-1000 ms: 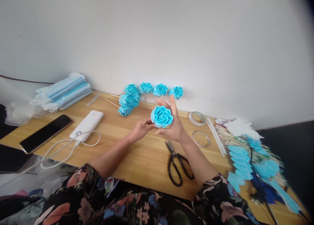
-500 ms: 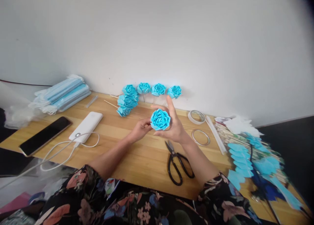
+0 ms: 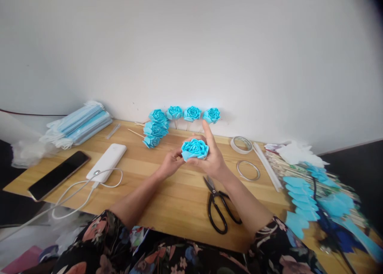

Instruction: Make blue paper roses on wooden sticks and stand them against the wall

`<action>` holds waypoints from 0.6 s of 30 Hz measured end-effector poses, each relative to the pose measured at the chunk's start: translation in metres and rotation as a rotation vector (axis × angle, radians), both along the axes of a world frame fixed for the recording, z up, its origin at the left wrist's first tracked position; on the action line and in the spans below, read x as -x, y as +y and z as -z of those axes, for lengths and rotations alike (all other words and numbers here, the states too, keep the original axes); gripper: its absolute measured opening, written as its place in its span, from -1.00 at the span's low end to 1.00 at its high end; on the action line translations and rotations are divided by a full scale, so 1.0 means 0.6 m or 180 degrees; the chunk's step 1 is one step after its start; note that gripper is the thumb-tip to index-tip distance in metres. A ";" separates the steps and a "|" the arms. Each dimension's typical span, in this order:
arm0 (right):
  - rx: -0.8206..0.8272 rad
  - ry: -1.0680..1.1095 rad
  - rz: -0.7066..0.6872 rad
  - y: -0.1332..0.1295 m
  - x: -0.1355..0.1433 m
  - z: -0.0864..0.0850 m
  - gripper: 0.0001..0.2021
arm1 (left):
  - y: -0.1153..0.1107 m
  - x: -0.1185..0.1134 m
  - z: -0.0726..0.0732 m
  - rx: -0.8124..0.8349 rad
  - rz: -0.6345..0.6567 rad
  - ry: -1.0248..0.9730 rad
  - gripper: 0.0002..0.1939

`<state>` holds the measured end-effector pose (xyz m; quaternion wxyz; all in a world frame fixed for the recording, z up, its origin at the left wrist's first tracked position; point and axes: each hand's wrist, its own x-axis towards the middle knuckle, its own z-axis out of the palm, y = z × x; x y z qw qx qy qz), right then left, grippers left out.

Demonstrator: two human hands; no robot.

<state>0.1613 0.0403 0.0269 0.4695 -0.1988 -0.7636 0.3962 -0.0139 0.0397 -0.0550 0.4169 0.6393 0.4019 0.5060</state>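
Observation:
A light-blue rose folded from mask fabric (image 3: 194, 148) is held above the wooden table (image 3: 167, 194) between both hands. My right hand (image 3: 212, 159) cups it from the right, index finger pointing up. My left hand (image 3: 170, 163) pinches its lower left edge. The flower face tilts upward, away from me. Behind it, several finished blue roses (image 3: 183, 114) on sticks lean against the white wall, with a bunch more lying to their left (image 3: 154, 129).
Black scissors (image 3: 220, 204) lie just below my right hand. Two tape rolls (image 3: 241, 143) (image 3: 248, 170) sit to the right, beside cut blue petals and sticks (image 3: 311, 190). On the left are a stack of face masks (image 3: 80, 120), a white power bank (image 3: 107, 158) with its cable, and a phone (image 3: 58, 175).
The rose has tipped from facing me to facing more upward and sits slightly lower. Both hands stay on it; the view shifted a little.

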 end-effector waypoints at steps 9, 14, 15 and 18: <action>0.0035 -0.0384 -0.0653 0.022 -0.035 -0.026 0.36 | -0.002 0.004 -0.007 -0.0096 0.0025 0.0028 -0.55; 0.0182 -0.0479 -0.0770 0.014 -0.027 -0.023 0.34 | -0.001 0.001 -0.001 -0.0131 0.0056 0.0076 -0.54; 0.0205 -0.0469 -0.0767 0.011 -0.024 -0.022 0.33 | -0.001 -0.001 0.001 -0.0111 0.0049 0.0080 -0.54; 0.0090 -0.0372 -0.0664 0.006 -0.013 -0.015 0.29 | -0.001 -0.005 0.006 -0.0048 0.0010 0.0057 -0.55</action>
